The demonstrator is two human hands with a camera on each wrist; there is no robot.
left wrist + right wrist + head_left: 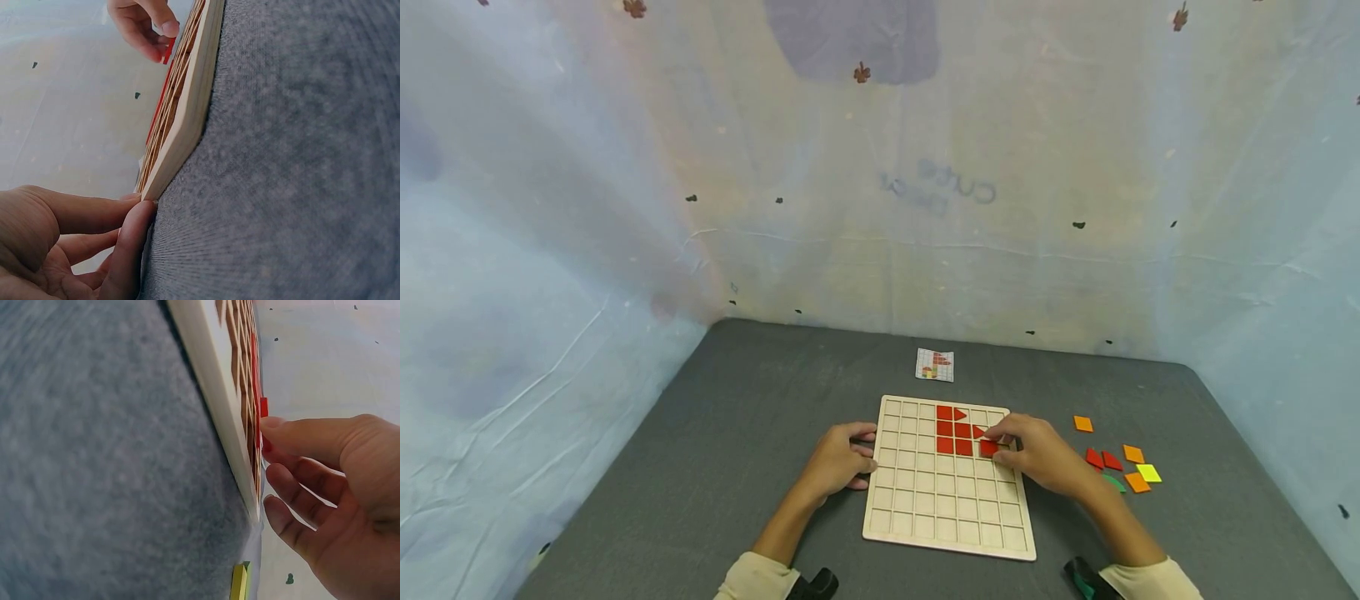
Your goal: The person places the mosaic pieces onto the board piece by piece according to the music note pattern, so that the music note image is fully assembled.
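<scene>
A pale wooden grid board lies on the table, with several red square tiles and two red triangular tiles in its upper cells. At the board's left edge, my left hand grips the rim; in the left wrist view its thumb and fingertip meet at the wood. Over the right side of the board, my right hand pinches a red square tile between thumb and fingers. The right wrist view has this tile raised just off the board's face, partly hidden by the thumb.
Loose orange tiles, red quarter-round tiles, a yellow tile and a green tile lie right of the board. Beyond the board sits a small printed pattern card. A pale sheet hangs behind the grey table.
</scene>
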